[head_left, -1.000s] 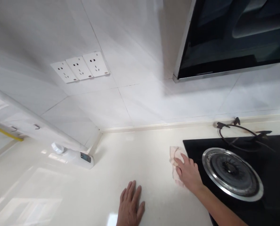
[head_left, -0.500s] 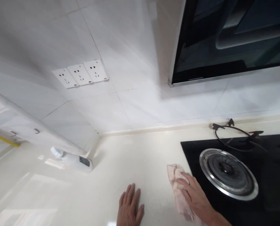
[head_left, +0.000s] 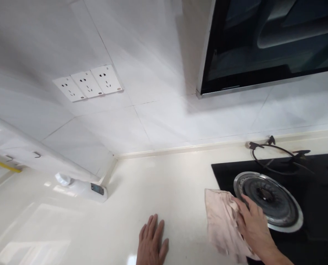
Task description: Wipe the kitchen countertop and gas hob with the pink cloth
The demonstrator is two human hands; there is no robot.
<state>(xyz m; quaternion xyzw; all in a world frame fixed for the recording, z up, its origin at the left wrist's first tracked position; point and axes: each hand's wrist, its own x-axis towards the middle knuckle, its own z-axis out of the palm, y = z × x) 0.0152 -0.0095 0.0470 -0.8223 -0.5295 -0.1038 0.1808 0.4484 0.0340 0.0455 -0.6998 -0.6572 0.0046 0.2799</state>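
Note:
My right hand (head_left: 254, 227) presses a pale pink cloth (head_left: 224, 223) flat against the front left corner of the black glass hob (head_left: 315, 198), fingers laid over the cloth beside the round steel burner ring (head_left: 268, 200). The cloth hangs partly over the cream countertop (head_left: 158, 184) and partly over the hob's edge. My left hand (head_left: 152, 243) lies flat on the countertop near the bottom edge, fingers stretched out and holding nothing.
A black range hood (head_left: 268, 44) hangs over the hob. A black wire pan support (head_left: 277, 154) lies at the hob's back edge. Three white wall sockets (head_left: 88, 83) sit on the tiled wall. A white device (head_left: 82, 187) lies in the counter's left corner.
My right hand has slid the cloth from the counter beside the hob towards me and right onto the hob's front corner, and the cloth has spread out. The left hand has stayed put.

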